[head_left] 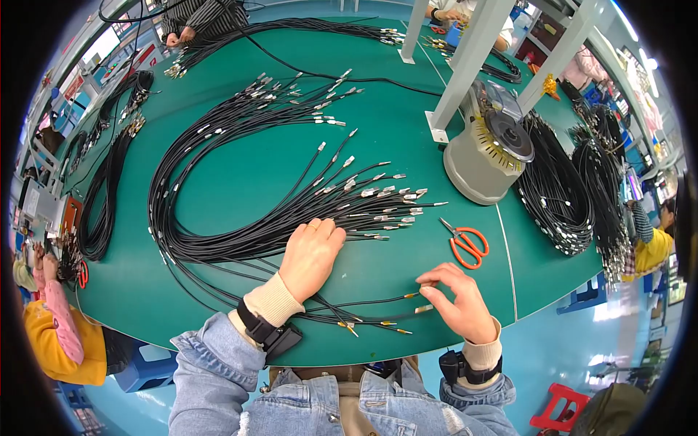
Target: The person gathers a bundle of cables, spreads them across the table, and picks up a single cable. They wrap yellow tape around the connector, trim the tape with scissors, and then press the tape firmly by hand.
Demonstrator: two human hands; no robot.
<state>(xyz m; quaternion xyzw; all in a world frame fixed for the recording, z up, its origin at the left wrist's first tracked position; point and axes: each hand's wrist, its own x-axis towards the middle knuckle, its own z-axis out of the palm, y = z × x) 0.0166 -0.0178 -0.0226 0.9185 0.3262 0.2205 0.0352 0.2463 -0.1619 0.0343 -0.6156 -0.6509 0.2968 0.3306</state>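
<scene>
A big bundle of black cables (218,243) curves in a U on the green table, its many ends tipped with silvery metal connectors (385,195). My left hand (311,256) lies on the lower side of this bundle, its fingers curled over the cables and its fingertips partly hidden. My right hand (459,299) pinches thumb and forefinger around the end of a single black cable (378,299), close to its yellowish tip. Below that cable, several loose cable ends (356,322) with yellow and metal tips lie near the table's front edge. A small white piece (424,309) shows beneath my right thumb.
Orange-handled cutters (469,245) lie right of the connectors. Behind them stands a grey machine (480,163) beside a white metal post (465,65). More cable bundles hang or lie at right (556,196) and left (109,189). Other people sit around the green table (240,171).
</scene>
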